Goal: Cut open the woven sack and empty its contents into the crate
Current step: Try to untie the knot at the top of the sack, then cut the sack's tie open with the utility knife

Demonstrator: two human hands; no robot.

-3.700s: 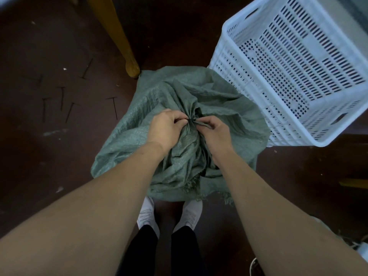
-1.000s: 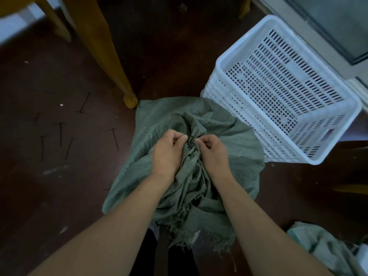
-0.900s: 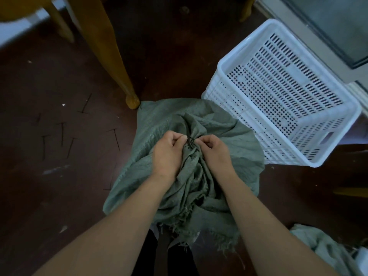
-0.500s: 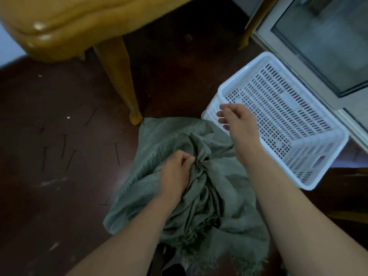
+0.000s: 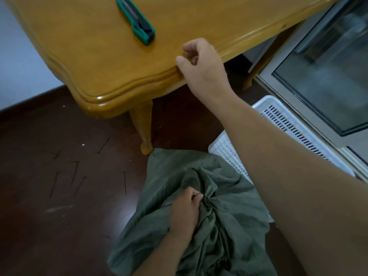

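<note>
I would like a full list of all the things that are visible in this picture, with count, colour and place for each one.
utility knife: one, teal and black, lying on the table top, near its far side
table: one, honey-coloured wood, upper part of the view; one leg stands on the floor beside the sack
woven sack: one, grey-green, on the floor, its mouth bunched and tied
crate: one, white perforated plastic, on the floor right of the sack, partly behind the right arm
floor: dark brown, with scratch marks at left
glass door: one, pale frame, far right
left hand: gripping the sack's bunched neck
right hand: empty, fingers curled, over the table edge, short of the knife
</note>
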